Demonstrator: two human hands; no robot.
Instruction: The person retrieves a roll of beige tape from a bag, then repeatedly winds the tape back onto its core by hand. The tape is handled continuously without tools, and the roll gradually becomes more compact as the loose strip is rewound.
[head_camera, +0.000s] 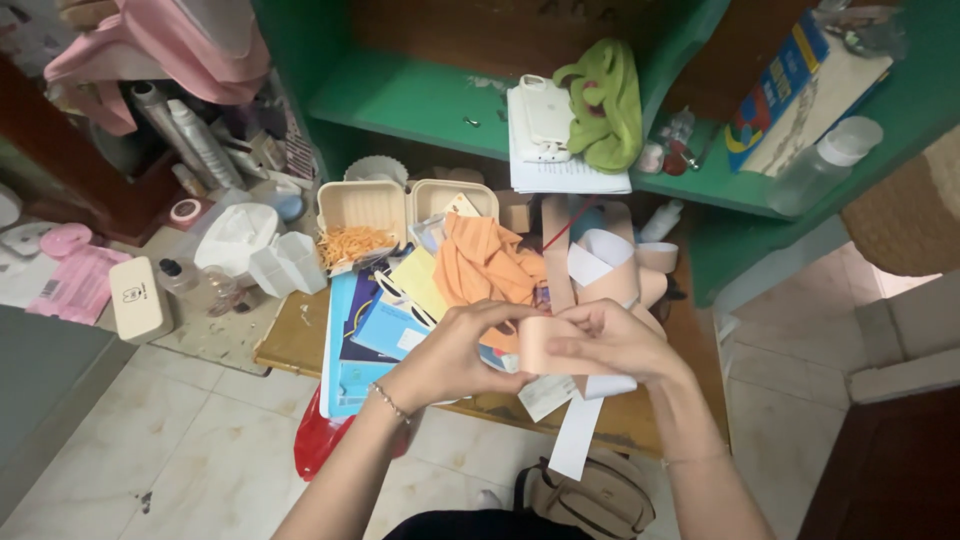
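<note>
Both of my hands hold a strip of peach-coloured elastic tape above a low wooden table. My left hand pinches the strip's left end, a thin bracelet on its wrist. My right hand grips the right part, where white backing paper hangs down. More of the same tape with white backing lies curled on the table behind my hands, next to an orange cloth.
An open food box with orange shreds, blue booklets and clear cups crowd the table. A green shelf behind holds a white device, green cloth and a bottle. A tan bag and red bag sit on the tiled floor.
</note>
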